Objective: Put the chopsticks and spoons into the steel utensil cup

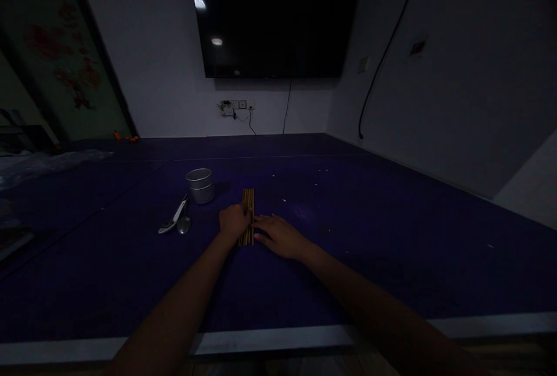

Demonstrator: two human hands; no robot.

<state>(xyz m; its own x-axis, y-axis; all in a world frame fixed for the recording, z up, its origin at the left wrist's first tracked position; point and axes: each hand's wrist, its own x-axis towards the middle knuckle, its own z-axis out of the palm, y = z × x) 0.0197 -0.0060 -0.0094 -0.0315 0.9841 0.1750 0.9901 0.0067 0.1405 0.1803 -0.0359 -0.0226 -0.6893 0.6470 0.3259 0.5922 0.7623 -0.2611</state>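
Sticks (248, 196) wooden-looking, matt; cup (201, 192) dull metal; spoon (184, 225) shiny metal; television screen (278, 22) glossy

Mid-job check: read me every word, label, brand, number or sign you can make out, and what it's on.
No readable text anywhere in this view.
Red marks on the left panel: too dark and blurred to tell lettering from decoration.
Wall sockets: too small to read any marking.
Metal cup, sticks, TV: nothing legible.

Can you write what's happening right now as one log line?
left hand: over thin sticks | right hand: at sticks' right edge | left of sticks: metal cup, spoon | surface: purple table
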